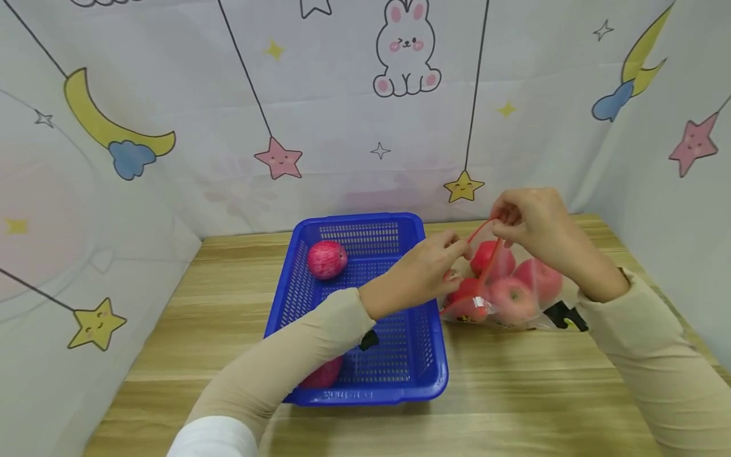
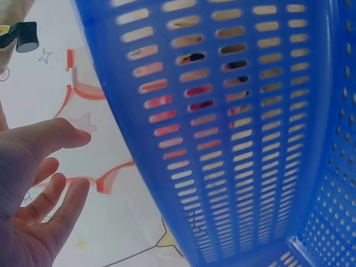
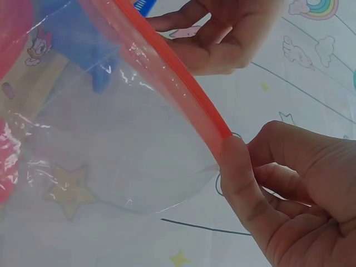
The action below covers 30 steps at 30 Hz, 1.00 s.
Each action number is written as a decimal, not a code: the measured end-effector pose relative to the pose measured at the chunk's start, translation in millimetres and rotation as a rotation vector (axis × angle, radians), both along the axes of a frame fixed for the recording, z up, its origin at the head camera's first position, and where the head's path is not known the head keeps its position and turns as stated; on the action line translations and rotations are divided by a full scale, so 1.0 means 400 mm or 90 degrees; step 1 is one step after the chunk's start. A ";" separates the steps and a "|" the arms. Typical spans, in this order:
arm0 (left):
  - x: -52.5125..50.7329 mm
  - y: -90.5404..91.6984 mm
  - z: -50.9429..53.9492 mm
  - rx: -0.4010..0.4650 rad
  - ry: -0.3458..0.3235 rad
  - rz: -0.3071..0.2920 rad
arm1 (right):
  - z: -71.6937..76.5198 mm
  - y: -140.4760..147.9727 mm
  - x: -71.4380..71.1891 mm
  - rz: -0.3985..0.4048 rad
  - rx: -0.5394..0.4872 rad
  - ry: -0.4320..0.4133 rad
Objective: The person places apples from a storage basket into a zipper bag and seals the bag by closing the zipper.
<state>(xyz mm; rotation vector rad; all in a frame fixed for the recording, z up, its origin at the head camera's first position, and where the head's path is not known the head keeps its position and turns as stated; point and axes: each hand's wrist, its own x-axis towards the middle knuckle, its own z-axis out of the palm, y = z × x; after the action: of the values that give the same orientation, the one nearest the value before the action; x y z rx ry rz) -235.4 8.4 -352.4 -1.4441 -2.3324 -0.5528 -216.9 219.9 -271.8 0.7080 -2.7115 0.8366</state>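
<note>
A clear zip bag (image 1: 516, 314) with a red zip edge (image 3: 183, 83) stands on the table, holding several red apples (image 1: 514, 298). My right hand (image 1: 537, 219) pinches one corner of that edge between thumb and fingers, as the right wrist view (image 3: 300, 189) shows closely. At the opposite side of the bag's mouth is my left hand (image 1: 425, 270), its fingertips at the red edge. In the left wrist view, the thumb and fingers of this hand (image 2: 39, 183) are spread apart. The bag's mouth gapes between both hands.
Left of the bag stands a blue plastic basket (image 1: 436, 374), partly under my left forearm. One apple (image 1: 327, 259) lies at its far left; another (image 1: 322, 374) is partly hidden by the sleeve. Printed cloth (image 1: 342, 114) hangs behind the wooden table (image 1: 228, 285).
</note>
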 end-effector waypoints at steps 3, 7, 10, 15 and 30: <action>0.000 -0.012 0.006 0.011 0.011 -0.007 | 0.000 0.001 0.001 -0.004 0.000 0.004; -0.002 -0.031 0.010 0.020 0.032 -0.006 | 0.002 0.001 0.002 -0.007 0.002 0.008; -0.002 -0.048 0.013 0.016 0.033 -0.001 | 0.001 0.001 0.001 -0.009 0.005 0.007; -0.004 -0.075 0.021 -0.004 0.008 0.023 | -0.001 0.002 0.001 -0.012 0.012 0.006; -0.011 -0.136 0.041 -0.071 -0.036 0.115 | -0.004 0.003 -0.005 -0.014 0.015 0.006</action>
<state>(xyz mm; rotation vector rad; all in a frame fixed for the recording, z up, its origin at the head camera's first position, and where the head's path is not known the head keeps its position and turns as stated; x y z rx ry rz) -239.9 -46.0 -335.8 -1.2610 -2.5426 -0.4250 -218.9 220.9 -273.3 0.6847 -2.7203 0.7962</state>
